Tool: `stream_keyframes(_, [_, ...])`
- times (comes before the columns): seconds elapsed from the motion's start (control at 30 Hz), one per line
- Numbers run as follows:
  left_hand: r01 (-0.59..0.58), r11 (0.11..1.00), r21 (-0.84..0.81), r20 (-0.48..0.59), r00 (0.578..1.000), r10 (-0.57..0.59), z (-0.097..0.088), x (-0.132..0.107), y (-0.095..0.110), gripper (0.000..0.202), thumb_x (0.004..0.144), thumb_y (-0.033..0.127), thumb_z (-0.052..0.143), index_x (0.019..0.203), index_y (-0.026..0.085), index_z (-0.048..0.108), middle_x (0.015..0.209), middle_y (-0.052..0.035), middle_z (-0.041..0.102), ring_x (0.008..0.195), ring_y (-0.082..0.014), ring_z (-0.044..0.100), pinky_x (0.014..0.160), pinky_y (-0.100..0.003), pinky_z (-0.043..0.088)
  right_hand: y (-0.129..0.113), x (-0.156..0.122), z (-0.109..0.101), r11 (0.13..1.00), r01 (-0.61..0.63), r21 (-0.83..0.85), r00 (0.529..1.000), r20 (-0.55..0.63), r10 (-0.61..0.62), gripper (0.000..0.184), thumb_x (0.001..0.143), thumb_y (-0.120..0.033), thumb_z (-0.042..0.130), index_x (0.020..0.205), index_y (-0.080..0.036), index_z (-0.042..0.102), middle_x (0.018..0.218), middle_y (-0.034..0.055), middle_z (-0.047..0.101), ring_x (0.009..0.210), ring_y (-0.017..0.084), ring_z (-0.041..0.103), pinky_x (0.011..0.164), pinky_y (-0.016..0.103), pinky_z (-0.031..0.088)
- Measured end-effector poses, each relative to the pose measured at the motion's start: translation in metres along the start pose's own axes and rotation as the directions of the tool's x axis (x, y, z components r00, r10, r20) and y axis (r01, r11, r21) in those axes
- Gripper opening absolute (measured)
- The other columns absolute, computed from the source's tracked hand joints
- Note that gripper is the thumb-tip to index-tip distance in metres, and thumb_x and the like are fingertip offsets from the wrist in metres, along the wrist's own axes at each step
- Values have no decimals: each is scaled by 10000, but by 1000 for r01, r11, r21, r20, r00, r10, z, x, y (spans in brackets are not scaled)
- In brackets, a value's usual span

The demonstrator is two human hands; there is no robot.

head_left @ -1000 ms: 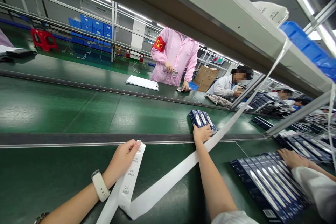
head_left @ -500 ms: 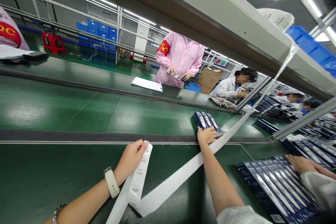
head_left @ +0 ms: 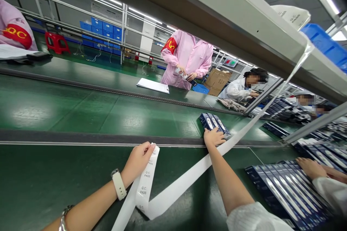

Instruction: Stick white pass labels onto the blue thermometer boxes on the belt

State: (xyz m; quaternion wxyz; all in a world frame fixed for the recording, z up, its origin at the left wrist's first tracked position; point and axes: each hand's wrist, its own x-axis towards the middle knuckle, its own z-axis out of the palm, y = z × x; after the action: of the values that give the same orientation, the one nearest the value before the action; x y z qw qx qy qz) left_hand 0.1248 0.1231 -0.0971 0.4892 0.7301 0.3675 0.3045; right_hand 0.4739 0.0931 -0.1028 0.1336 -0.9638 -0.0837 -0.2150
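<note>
My left hand (head_left: 138,161), with a white watch at the wrist, is closed in a pinch on the end of a long white strip of Q.C. PASS labels (head_left: 146,177). The strip folds below the hand, runs right past my right forearm and rises to the shelf overhead. Three dark blue boxes (head_left: 213,120) with white pictures lie side by side on the green belt. Against their near ends rests my right hand (head_left: 214,138), fingers spread and not wrapped round them.
At the right, a co-worker's hands (head_left: 311,168) touch a row of several blue boxes (head_left: 287,191). A shelf (head_left: 244,18) slants overhead, its post (head_left: 311,124) at the right. Across the belt (head_left: 81,110) stands a person in pink (head_left: 189,59), near a clipboard (head_left: 153,85).
My left hand and the label strip sit slightly farther right and higher in view. My right hand stays at the three boxes. More of the pink sleeve at far left shows.
</note>
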Motion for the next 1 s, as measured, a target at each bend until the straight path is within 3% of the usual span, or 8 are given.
stream_keyframes(0.5, [-13, 1000, 11, -2, 1000, 13, 1, 1, -4, 417, 839, 494, 343, 571, 185, 263, 527, 52, 282, 507, -103, 302, 502, -239, 210, 2, 4, 6, 990, -129, 59, 991, -25, 131, 478, 837, -393, 503, 1239, -155, 404, 1238, 114, 419, 1079, 242, 451, 873, 443, 396])
stream_keyframes(1.0, [-8, 1000, 10, 5, 1000, 8, 1, 2, -2, 415, 843, 492, 338, 572, 184, 270, 523, 52, 285, 498, -102, 305, 496, -238, 205, 5, 7, 12, 983, -144, 111, 989, -13, 146, 507, 832, -379, 513, 1269, -164, 372, 1279, 117, 379, 1120, 259, 416, 896, 463, 376])
